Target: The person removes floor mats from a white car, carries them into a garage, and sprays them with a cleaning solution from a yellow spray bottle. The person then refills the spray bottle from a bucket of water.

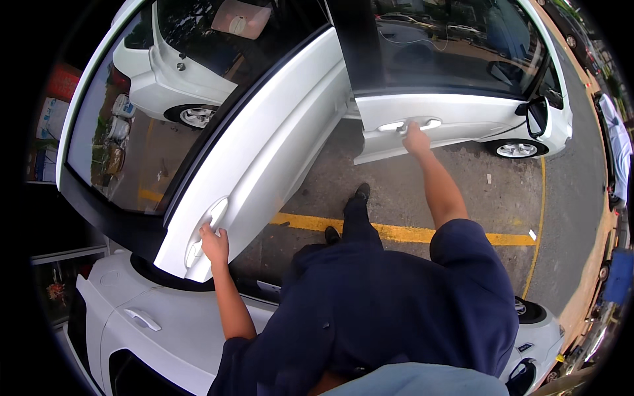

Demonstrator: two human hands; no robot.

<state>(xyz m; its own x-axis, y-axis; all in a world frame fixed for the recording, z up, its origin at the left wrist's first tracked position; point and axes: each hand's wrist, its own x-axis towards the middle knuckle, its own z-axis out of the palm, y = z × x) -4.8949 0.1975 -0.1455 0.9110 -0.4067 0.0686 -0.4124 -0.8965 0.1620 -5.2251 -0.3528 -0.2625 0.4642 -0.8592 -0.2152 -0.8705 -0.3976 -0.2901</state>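
Note:
I stand between two doors on the side of a white car. The door on my left (290,119) is swung wide out. My left hand (215,245) is closed around its white pull handle (216,210), with the fingertips tucked behind it. To the right is another white door (456,109) with a dark window. My right arm is stretched out, and my right hand (416,140) is closed at the middle of that door's handle (432,123). The fingers there are partly hidden. Whether this door is fully closed, I cannot tell.
Behind me another white car (158,317) is parked close by. A yellow line (396,233) crosses the grey ground by my shoes (362,191). The right door carries a side mirror (537,117) above a front wheel (516,149). White buckets (121,117) show through the left door's window.

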